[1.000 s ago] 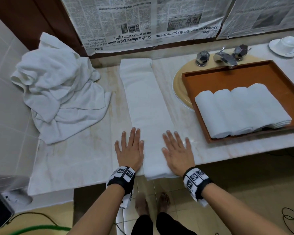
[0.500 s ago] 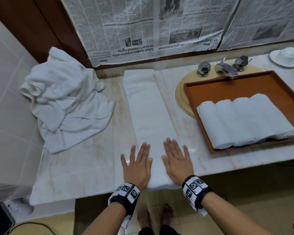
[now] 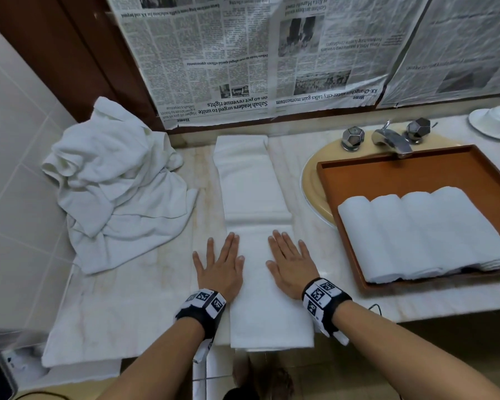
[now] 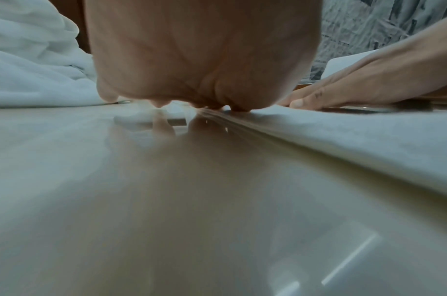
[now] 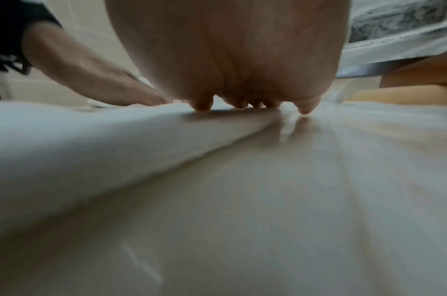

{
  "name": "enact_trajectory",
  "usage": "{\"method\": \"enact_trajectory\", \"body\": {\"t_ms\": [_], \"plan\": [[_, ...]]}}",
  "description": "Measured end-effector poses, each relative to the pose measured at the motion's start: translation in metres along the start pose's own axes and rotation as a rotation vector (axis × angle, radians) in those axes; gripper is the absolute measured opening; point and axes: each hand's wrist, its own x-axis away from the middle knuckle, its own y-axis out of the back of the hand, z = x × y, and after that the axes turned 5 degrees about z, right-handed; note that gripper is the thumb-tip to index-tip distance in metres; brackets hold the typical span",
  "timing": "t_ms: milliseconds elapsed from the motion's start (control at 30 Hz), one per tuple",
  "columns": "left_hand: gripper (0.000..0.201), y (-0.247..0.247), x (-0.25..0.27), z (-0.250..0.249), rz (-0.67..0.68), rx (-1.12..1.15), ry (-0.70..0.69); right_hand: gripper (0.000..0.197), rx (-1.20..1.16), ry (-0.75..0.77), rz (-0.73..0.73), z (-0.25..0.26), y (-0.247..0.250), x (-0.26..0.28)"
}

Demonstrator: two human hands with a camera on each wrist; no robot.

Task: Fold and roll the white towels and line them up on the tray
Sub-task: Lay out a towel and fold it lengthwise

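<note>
A white towel [image 3: 251, 186], folded into a long narrow strip, lies lengthwise on the marble counter [image 3: 145, 287], its near end hanging over the front edge. My left hand [image 3: 218, 262] lies flat with straight fingers on the strip's left edge and partly on the counter. My right hand [image 3: 289, 261] lies flat on the strip's right edge. In the wrist views each palm presses down by the towel [image 4: 356, 140] [image 5: 90, 144]. The orange-brown tray [image 3: 387, 168] at right holds several rolled white towels [image 3: 416, 235] side by side.
A heap of loose white towels [image 3: 113, 180] sits at the back left of the counter. Behind the tray are a faucet [image 3: 390, 138] and a yellow basin [image 3: 315, 180]. A white cup and saucer [image 3: 495, 119] stand far right. Newspaper [image 3: 272, 53] covers the wall.
Both hands have slid forward along the folded strip, away from the counter's front edge, staying flat. The towel strip itself has stayed in place.
</note>
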Motion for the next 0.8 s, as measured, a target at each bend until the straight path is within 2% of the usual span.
{"method": "enact_trajectory", "body": {"t_ms": [300,433,533,633,700,800], "plan": [[0.057,0.031,-0.067,0.005,-0.02,0.02,-0.003,0.082,0.017,-0.081,-0.048,-0.006,0.026,-0.064],[0.057,0.046,-0.095,0.009,-0.013,0.006,-0.024,0.063,0.006,-0.129,-0.066,-0.007,0.038,-0.088],[0.059,0.055,-0.106,0.013,-0.004,-0.007,-0.045,0.057,-0.022,-0.145,-0.077,-0.01,0.05,-0.103],[0.06,0.052,-0.093,0.017,-0.01,0.023,-0.065,0.062,-0.006,-0.16,-0.087,-0.004,0.051,-0.099],[0.06,0.043,-0.072,0.016,-0.016,0.01,-0.112,0.07,-0.007,-0.109,-0.111,0.008,0.044,-0.083],[0.059,0.022,-0.038,0.004,0.003,0.011,-0.188,0.06,0.056,-0.014,-0.099,0.03,0.019,-0.055]]}}
